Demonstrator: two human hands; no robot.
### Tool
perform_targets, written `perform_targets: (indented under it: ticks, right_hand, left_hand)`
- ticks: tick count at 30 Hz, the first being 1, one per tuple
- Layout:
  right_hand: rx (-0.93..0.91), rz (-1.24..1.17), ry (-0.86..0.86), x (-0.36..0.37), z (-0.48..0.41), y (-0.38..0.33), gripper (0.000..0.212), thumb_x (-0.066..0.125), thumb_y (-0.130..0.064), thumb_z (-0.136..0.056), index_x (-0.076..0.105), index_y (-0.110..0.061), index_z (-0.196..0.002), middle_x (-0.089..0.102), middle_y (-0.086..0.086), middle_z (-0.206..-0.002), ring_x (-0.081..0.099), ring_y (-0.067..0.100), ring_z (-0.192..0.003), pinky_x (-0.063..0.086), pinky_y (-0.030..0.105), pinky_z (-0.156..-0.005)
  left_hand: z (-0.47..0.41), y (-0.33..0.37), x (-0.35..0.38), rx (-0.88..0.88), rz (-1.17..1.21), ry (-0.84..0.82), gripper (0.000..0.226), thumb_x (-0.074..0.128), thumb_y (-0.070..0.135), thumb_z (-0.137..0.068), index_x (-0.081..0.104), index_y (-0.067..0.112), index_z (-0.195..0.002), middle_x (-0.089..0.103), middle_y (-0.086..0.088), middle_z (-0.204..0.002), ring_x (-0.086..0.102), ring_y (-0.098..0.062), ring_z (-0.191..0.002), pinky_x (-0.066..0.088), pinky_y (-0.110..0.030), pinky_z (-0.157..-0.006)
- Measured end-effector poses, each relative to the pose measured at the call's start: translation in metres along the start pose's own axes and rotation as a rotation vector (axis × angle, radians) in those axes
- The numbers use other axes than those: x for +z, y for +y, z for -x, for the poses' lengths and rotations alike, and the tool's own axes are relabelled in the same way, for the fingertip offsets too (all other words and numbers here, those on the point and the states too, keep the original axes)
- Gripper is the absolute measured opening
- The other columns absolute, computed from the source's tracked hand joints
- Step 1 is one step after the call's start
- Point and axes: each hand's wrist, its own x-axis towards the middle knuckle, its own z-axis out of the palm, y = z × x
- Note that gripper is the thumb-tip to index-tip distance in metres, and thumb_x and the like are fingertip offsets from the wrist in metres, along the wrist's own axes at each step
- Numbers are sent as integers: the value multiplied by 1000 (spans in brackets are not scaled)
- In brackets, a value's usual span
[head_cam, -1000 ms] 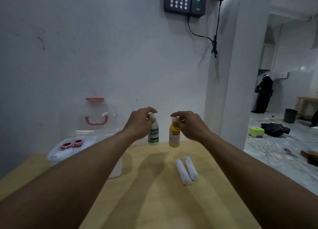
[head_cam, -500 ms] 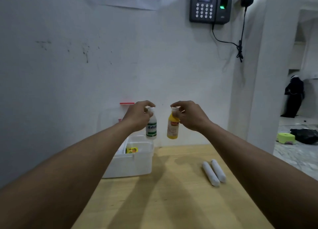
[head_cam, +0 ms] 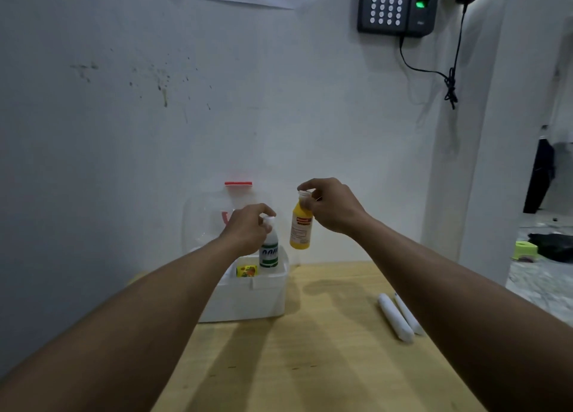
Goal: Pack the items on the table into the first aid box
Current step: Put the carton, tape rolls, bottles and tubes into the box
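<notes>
Two hands pinch bottle caps: left hand lowers white bottle into box (lid up), right hand holds yellow bottle above table.

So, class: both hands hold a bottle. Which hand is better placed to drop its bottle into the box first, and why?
The left hand: its white bottle already hangs over the open first aid box. The right hand holds the yellow bottle higher, right of the opening.
</notes>
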Motion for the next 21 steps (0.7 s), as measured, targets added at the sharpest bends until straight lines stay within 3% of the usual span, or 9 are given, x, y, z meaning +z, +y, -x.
perform_targets:
  ticks: [5, 9, 12, 16, 21]
  right_hand:
    - [2, 10, -11, 7, -4, 1, 33, 60, -20, -97, 62, -20, -130, 65, 8, -122, 61, 21, -102, 46, 24, -70]
    - [2, 2, -22, 11, -6, 0, 34, 59, -19, -97, 61, -19, -132, 65, 10, -123, 62, 24, -106, 47, 26, -73]
    - [-2, 3, -29, 13, -9, 2, 34, 59, -18, -97, 61, -19, -131, 65, 10, -122, 59, 19, -97, 46, 25, -70]
    - [5, -7, -36, 14, -9, 4, 34, 59, -17, -97, 61, -18, -131, 64, 11, -123, 62, 25, -106, 48, 26, -72]
    - [6, -14, -42, 15, -9, 5, 33, 60, -18, -97, 61, -19, -130, 66, 10, -121, 63, 24, -101, 47, 21, -65]
  left_hand:
    - [-4, -11, 11, -23, -17, -36, 30, 59, 7, -96, 61, 20, -123, 63, -12, -122, 57, -23, -104, 44, -28, -80]
    - [-6, -14, 17, -36, -58, -74, 35, 61, 5, -94, 60, 19, -127, 62, -13, -130, 58, -30, -118, 50, -36, -92]
    - [-9, -16, 23, -36, -95, -102, 37, 63, 6, -93, 60, 20, -127, 62, -12, -130, 59, -30, -118, 51, -37, -93]
    - [-10, -20, 28, -59, -160, -130, 37, 67, 10, -91, 61, 25, -124, 62, -7, -131, 61, -28, -117, 53, -40, -94]
    - [-10, -19, 28, -64, -190, -125, 37, 69, 12, -89, 61, 26, -123, 63, -5, -130, 61, -28, -116, 52, -46, -97]
